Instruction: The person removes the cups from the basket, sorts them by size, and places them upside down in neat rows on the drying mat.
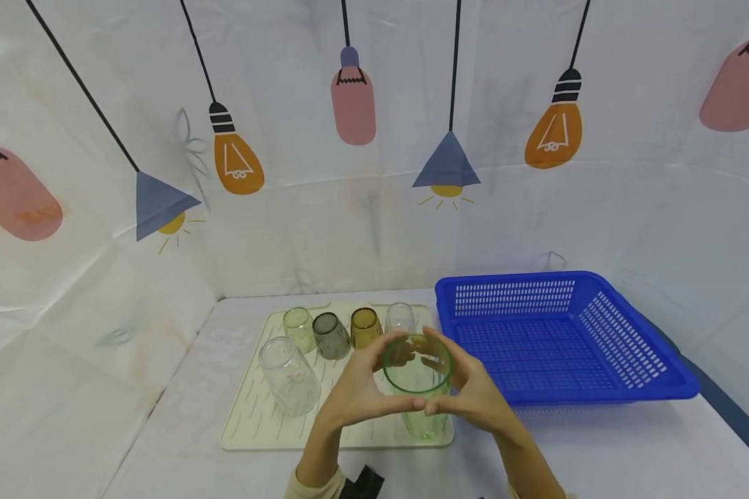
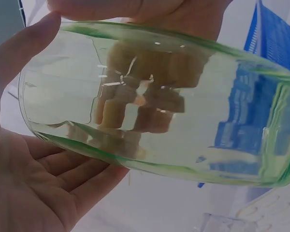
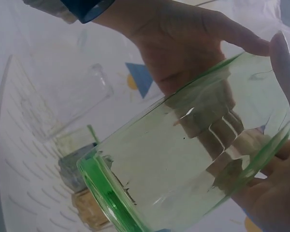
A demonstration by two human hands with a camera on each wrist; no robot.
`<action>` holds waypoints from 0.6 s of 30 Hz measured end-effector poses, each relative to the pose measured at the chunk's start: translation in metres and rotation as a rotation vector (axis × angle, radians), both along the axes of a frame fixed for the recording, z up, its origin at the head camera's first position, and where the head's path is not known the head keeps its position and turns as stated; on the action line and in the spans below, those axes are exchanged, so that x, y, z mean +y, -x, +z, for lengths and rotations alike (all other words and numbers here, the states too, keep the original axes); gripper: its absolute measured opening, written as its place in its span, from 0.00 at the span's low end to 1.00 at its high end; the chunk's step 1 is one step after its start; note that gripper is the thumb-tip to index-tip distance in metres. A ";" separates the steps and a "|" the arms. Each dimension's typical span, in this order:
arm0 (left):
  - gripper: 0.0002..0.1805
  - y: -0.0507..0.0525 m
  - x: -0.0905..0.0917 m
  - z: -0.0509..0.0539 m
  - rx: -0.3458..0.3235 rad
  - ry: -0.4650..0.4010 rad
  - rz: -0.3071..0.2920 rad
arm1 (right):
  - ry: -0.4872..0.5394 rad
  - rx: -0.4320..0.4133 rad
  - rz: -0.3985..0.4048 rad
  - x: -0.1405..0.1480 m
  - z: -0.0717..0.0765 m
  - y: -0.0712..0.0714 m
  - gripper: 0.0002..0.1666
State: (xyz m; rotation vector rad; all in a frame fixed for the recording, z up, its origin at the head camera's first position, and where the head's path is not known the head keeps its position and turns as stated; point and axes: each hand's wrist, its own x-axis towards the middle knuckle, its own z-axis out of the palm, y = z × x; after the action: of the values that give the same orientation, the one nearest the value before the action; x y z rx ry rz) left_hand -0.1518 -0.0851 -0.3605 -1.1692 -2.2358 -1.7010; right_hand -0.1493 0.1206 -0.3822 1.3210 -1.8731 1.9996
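Observation:
A tall pale-green glass with a darker green rim stands upright between both hands, above the right front part of a cream mat; whether its base touches the mat, I cannot tell. My left hand curls round its left side near the rim, and my right hand holds the right side. The thumbs nearly meet at the front while the other fingers wrap behind, partly seen through the glass. In the left wrist view the green glass fills the middle; the right wrist view shows its thick green base.
On the ridged cream mat stand a large clear glass, small green, grey and amber glasses, and a small clear one. A blue perforated basket sits right of the mat on the white table.

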 end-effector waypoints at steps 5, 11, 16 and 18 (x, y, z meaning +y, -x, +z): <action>0.42 0.000 0.000 0.004 -0.049 0.021 -0.032 | -0.045 -0.017 0.046 0.001 -0.002 0.000 0.56; 0.43 -0.001 0.001 0.001 -0.041 0.022 -0.022 | -0.088 -0.045 0.046 0.001 -0.002 -0.003 0.57; 0.42 -0.002 -0.002 0.001 0.029 0.002 0.019 | -0.099 -0.011 0.009 0.003 -0.005 -0.004 0.55; 0.43 -0.003 -0.004 0.003 0.042 -0.001 0.044 | -0.110 -0.025 -0.011 0.003 -0.008 -0.004 0.55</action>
State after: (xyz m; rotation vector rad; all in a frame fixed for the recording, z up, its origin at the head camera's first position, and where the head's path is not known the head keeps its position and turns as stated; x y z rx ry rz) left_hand -0.1490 -0.0891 -0.3578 -1.1355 -2.2195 -1.6458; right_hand -0.1448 0.1237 -0.3903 1.3141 -2.0236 1.9423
